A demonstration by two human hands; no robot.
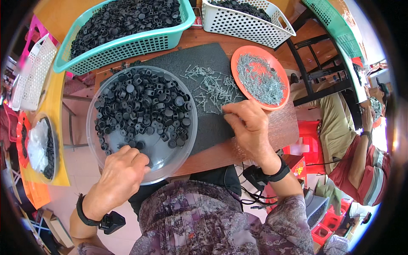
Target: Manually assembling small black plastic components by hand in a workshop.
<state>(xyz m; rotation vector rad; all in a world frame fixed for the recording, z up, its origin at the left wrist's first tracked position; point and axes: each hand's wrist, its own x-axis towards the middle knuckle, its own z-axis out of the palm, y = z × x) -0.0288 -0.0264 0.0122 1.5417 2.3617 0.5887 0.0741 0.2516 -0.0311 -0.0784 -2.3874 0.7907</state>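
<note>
My left hand [124, 170] reaches over the near rim of a round clear plastic tub [159, 168]. Its fingers are curled down at the closest black plastic caps [146, 102]; whatever they grip is hidden behind them. Over the right part of a dark mat [212, 134], my right hand [250, 127] is bent into a pinch, thumb and forefinger close together. Its fingertips are beside a loose scatter of small silvery screws [210, 89], and I cannot make out what is between them. An orange plate [235, 70] of more such screws lies just beyond that hand.
A turquoise basket [127, 49] heaped with black parts stands at the far left. Behind the mat is a white perforated basket [242, 32]. Another person [355, 161] sits at the right near a black metal frame [312, 63]. Cables [255, 193] hang below the table's front edge.
</note>
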